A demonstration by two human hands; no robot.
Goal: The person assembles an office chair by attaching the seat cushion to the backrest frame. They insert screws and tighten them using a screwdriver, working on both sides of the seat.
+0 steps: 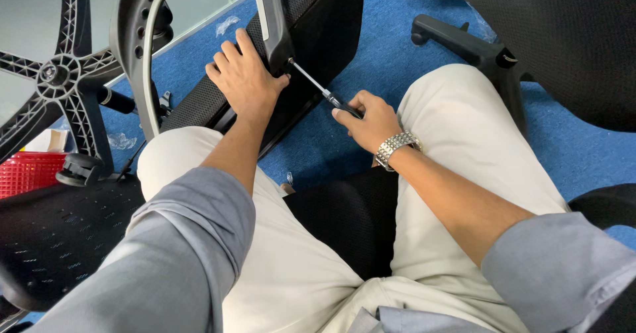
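Nearest my camera are 2 grey sleeves and pale trousers, seated on a black chair seat. Left of frame stands a chair base beside a red basket. My left hand lies flat, fingers spread, pressing the grey armrest bracket against the black mesh chair part; it clamps nothing. The screwdriver runs diagonally, tip up-left at the bracket, handle down-right. My right hand is closed around that handle. The left hand is nearer the fastening point.
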